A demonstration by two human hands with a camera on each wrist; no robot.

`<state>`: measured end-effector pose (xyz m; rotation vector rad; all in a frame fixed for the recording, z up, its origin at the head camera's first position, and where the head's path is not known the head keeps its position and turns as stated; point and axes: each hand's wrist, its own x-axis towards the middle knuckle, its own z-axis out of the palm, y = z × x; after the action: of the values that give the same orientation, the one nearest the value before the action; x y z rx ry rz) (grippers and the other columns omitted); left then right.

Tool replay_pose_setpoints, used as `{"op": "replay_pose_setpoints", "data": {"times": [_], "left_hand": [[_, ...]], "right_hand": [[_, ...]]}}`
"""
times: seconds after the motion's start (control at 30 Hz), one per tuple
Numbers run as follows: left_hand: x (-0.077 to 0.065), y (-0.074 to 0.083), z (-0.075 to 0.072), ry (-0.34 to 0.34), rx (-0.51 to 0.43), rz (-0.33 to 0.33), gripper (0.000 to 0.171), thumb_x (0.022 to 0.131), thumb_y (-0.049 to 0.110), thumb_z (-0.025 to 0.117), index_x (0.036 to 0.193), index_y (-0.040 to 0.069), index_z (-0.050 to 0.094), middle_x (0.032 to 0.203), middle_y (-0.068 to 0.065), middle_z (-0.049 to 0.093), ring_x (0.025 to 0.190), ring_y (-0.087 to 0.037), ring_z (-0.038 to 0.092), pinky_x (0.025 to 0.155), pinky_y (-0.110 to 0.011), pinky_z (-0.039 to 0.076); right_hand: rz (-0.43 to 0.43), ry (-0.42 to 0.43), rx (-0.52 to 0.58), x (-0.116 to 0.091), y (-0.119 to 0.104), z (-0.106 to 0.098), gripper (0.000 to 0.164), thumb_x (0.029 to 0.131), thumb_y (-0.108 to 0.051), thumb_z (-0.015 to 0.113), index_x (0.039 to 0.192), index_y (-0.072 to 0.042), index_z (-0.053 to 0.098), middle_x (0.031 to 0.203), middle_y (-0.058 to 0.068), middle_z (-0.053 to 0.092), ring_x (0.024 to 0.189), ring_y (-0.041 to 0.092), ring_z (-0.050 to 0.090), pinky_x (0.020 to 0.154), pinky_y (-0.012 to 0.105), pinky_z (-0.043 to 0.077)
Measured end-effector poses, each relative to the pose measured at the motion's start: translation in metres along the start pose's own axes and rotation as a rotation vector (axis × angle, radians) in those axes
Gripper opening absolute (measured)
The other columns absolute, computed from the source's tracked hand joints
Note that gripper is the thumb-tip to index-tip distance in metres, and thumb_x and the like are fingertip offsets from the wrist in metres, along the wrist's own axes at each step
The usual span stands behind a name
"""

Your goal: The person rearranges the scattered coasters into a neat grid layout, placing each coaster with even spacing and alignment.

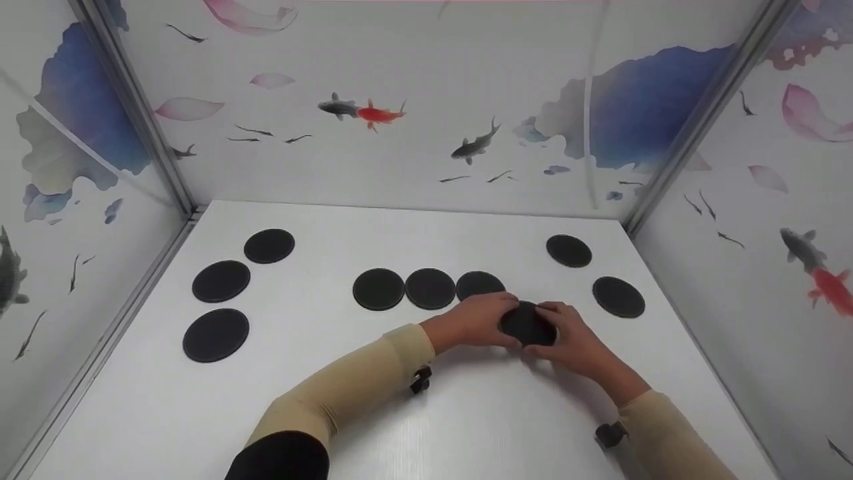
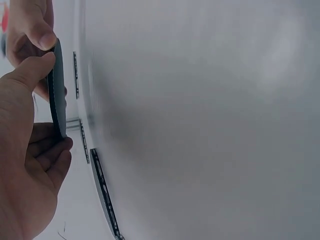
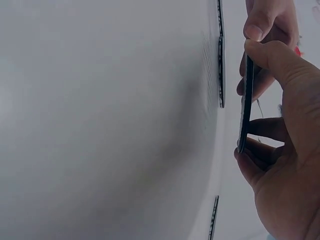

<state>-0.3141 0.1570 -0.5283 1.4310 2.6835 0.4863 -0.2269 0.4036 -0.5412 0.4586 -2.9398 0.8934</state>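
Note:
Both hands hold one black round coaster (image 1: 526,325) by its edges, right of the middle of the table. My left hand (image 1: 474,321) pinches its left side, thumb at the near edge and fingers at the far edge. On the opposite side my right hand (image 1: 578,341) grips it the same way, the two thumbs close together. In the left wrist view the coaster (image 2: 59,92) stands off the white tabletop, seen nearly edge-on. Left of it lie three more coasters in a row: one (image 1: 378,289), a middle one (image 1: 430,289), and a third (image 1: 478,283) partly hidden by my left hand.
Three coasters lie at the left: a back one (image 1: 269,246), a middle one (image 1: 221,281) and a front one (image 1: 216,335). Two more, one (image 1: 569,251) behind the other (image 1: 618,297), lie at the right. Printed panels (image 1: 426,80) wall the white table (image 1: 426,427) on three sides.

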Motion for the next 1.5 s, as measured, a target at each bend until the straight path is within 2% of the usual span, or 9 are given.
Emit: {"op": "replay_pose_setpoints", "data": {"times": [0.3, 0.73, 1.13, 1.5], "left_hand": [[-0.024, -0.013, 0.001, 0.002, -0.037, -0.049, 0.085, 0.096, 0.057, 0.082, 0.161, 0.010, 0.056, 0.165, -0.005, 0.055, 0.150, -0.019, 0.054, 0.121, -0.032, 0.044], [-0.051, -0.025, -0.009, 0.029, -0.056, -0.052, 0.085, 0.096, 0.055, 0.082, 0.161, 0.007, 0.056, 0.165, -0.008, 0.055, 0.151, -0.022, 0.053, 0.123, -0.033, 0.043], [-0.061, -0.029, -0.017, 0.021, -0.060, -0.082, 0.087, 0.096, 0.057, 0.082, 0.163, 0.008, 0.054, 0.167, -0.007, 0.052, 0.153, -0.023, 0.052, 0.123, -0.036, 0.043], [-0.065, -0.032, -0.018, 0.018, -0.036, -0.080, 0.085, 0.097, 0.057, 0.082, 0.161, 0.007, 0.056, 0.165, -0.007, 0.054, 0.149, -0.022, 0.055, 0.122, -0.034, 0.044]], "right_hand": [[-0.017, -0.033, -0.008, 0.011, -0.018, 0.012, 0.086, 0.091, -0.039, 0.093, 0.156, 0.005, 0.057, 0.157, 0.023, 0.051, 0.144, 0.042, 0.049, 0.118, 0.061, 0.046], [-0.045, -0.047, -0.026, 0.023, -0.040, 0.025, 0.083, 0.092, -0.034, 0.093, 0.156, 0.004, 0.058, 0.157, 0.021, 0.051, 0.144, 0.040, 0.049, 0.118, 0.059, 0.046], [-0.059, -0.049, -0.035, 0.030, -0.052, 0.027, 0.084, 0.092, -0.036, 0.093, 0.157, 0.004, 0.057, 0.159, 0.023, 0.049, 0.147, 0.041, 0.049, 0.120, 0.060, 0.045], [-0.087, -0.047, -0.029, 0.034, -0.054, 0.030, 0.083, 0.092, -0.033, 0.093, 0.154, 0.009, 0.057, 0.158, 0.024, 0.050, 0.144, 0.042, 0.050, 0.117, 0.061, 0.046]]}}
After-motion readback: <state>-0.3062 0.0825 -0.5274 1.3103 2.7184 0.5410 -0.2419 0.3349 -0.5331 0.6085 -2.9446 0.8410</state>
